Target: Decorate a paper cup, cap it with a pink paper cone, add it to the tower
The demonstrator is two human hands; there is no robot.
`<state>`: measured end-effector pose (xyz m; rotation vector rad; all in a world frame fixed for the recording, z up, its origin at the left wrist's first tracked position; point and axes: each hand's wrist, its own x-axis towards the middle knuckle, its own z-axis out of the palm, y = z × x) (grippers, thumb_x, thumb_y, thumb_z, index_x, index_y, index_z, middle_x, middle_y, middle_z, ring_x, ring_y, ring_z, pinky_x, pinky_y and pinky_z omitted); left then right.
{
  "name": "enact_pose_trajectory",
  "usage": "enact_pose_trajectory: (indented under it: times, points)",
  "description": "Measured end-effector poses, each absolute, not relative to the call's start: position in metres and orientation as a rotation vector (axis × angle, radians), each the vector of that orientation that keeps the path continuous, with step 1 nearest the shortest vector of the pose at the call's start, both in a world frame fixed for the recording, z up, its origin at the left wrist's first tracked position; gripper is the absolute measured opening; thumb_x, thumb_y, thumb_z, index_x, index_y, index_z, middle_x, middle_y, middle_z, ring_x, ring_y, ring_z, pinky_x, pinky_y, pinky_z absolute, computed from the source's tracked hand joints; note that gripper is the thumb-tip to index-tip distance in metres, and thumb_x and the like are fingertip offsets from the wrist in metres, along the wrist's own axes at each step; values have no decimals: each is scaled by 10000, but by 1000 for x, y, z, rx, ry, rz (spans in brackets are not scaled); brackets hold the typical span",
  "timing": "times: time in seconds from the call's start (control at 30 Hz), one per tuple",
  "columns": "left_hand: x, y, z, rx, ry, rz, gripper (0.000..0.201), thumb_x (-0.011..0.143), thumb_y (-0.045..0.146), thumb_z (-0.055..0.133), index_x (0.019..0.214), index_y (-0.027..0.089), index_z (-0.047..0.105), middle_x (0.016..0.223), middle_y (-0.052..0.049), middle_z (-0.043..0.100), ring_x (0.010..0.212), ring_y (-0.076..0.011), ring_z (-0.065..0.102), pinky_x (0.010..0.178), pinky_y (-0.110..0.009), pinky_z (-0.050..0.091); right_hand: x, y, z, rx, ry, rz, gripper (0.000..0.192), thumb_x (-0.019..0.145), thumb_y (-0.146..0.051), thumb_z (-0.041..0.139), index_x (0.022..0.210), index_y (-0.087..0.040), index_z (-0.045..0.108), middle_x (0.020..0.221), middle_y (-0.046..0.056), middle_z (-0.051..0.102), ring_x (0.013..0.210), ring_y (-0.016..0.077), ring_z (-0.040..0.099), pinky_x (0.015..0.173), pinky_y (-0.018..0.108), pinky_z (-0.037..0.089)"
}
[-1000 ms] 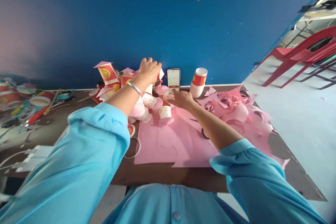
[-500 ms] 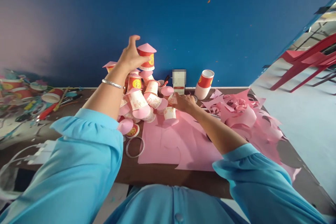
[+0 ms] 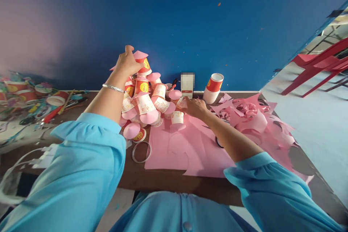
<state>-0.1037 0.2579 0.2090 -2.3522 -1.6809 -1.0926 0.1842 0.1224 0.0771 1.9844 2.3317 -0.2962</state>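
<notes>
At the top of a heap of paper cups, my left hand [image 3: 127, 61] is closed on a red paper cup [image 3: 147, 66] that wears a pink paper cone [image 3: 140, 54]. The cup leans against the heap, and my fingers behind it are partly hidden. Lower down on the right side, my right hand [image 3: 197, 108] grips a white patterned paper cup [image 3: 180, 103]. Under that one, another white cup [image 3: 177, 117] lies with its pink cone pointing towards me. Several white cups with pink cones [image 3: 146, 104] and a red one [image 3: 141, 86] make up the heap.
Pink paper sheets [image 3: 165, 152] lie in front, beside a roll of tape [image 3: 141, 152]. Pink scraps [image 3: 252, 119] cover the right side. A stack of cups [image 3: 213, 87] stands near the blue wall [image 3: 174, 25]. Craft clutter [image 3: 29, 98] fills the left.
My left hand has moved left and down with the red cup, bringing it onto the heap's top, tilted. My right hand stays at the white cup.
</notes>
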Motion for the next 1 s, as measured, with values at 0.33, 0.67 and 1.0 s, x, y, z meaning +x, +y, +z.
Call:
enact_pose_trajectory:
  times: [0.33, 0.67, 1.0]
  points:
    - [-82, 216, 236, -2107, -2166, -828, 763, 834, 248, 825, 1407, -74, 439, 1511, -194, 565, 1465, -280, 504, 1248, -474, 368, 196, 123, 76, 1997, 2380, -310, 621, 991, -524, 557, 1505, -187, 468, 1264, 206, 745, 1153, 387, 722, 882, 445, 529]
    - [-70, 188, 245, -2112, -2042, -799, 646, 860, 195, 787, 1435, 88, 512, 1552, -70, 506, 1463, -242, 425, 1278, -549, 314, 206, 126, 90, 2147, 2478, -360, 581, 968, -457, 552, 1489, -209, 478, 1386, 195, 676, 1202, 391, 683, 884, 461, 542]
    - [-66, 114, 211, -2475, -1496, -826, 255, 867, 239, 737, 1121, 256, 724, 1201, -41, 749, 1111, -255, 703, 1007, -413, 564, 206, 122, 86, 2247, 2890, -686, 663, 881, -457, 728, 1455, -201, 514, 1428, 167, 606, 1238, 335, 651, 981, 455, 565]
